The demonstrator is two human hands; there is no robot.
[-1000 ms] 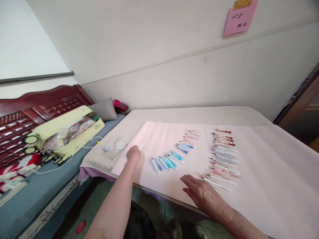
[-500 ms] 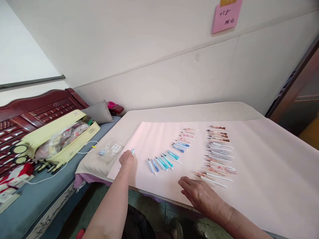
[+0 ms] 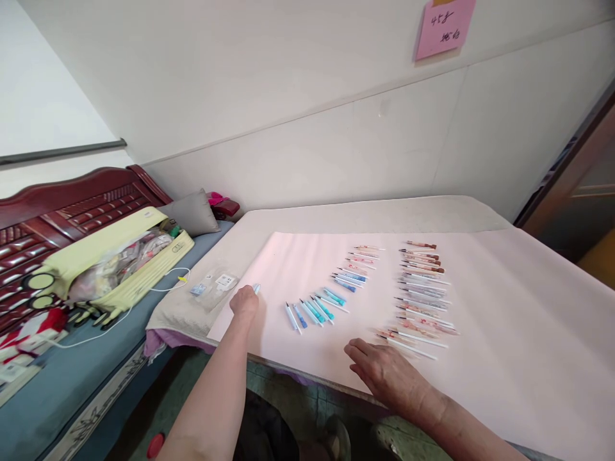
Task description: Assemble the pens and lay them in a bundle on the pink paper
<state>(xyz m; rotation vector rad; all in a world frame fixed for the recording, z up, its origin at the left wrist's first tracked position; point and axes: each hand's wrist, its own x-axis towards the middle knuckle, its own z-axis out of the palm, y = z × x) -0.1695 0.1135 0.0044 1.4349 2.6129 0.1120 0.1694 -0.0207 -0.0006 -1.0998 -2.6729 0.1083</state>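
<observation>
My left hand (image 3: 244, 302) is closed around a small white and blue pen (image 3: 256, 289) at the left edge of a pale pink sheet (image 3: 504, 320) that covers the table. My right hand (image 3: 384, 374) lies flat and open on the sheet near the front edge, holding nothing. Between my hands runs a slanted row of blue and teal pens (image 3: 317, 310). Beyond my right hand lies a longer column of pink and brown patterned pens (image 3: 423, 291).
A clear plastic bag with labels (image 3: 211, 288) lies on the beige cloth left of the sheet. A yellow case of supplies (image 3: 115, 259) sits on a blue-cushioned wooden bench (image 3: 57, 211). A pink note (image 3: 444, 29) is stuck on the wall.
My left hand has drawn slightly back toward me with the pen still in it. My right hand has stayed flat on the sheet. The view has shifted a little.
</observation>
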